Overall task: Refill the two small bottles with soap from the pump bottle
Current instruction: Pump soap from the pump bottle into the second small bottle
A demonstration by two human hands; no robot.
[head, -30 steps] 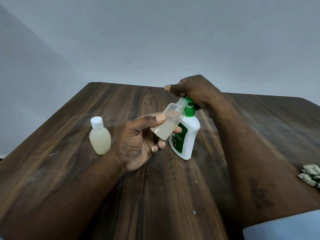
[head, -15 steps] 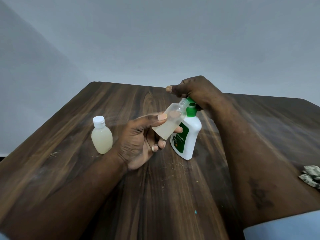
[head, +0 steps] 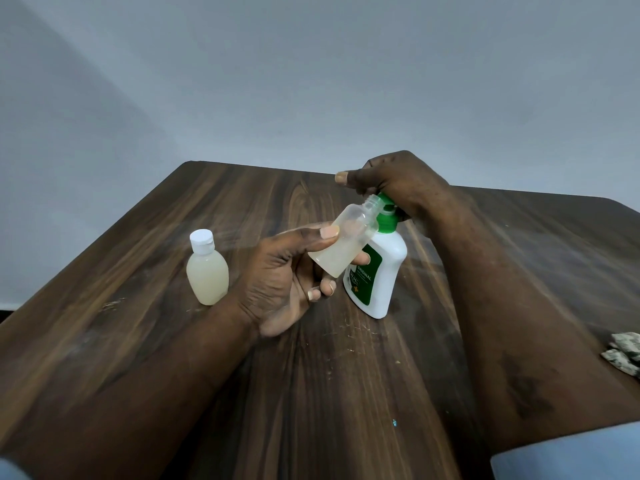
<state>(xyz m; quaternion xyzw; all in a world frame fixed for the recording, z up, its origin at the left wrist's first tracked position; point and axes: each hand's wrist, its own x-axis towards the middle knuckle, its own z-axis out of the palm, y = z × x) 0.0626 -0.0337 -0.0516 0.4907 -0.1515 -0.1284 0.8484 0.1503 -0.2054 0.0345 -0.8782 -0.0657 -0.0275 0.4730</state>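
The pump bottle (head: 377,271) stands on its base around the middle of the table (head: 242,393), white with a green label and a green pump head. Your right hand (head: 398,181) is cupped over that pump head from above, thumb sticking out to the left. Its fingers curl down the far side, so their tips are hidden.

Your left hand (head: 280,282) grasps the open small bottle (head: 343,244) between thumb and fingertips and holds it off the table, just in front of the pump bottle. It is tilted, with its uncapped neck up against the green pump head and pale liquid in its lower part.

The capped small bottle (head: 207,271) stands upright toward the table's left edge, to the left of your left hand. It has a white cap on and is nearly full of the same cloudy liquid. A crumpled patterned cloth (head: 623,351) lies at the right edge.
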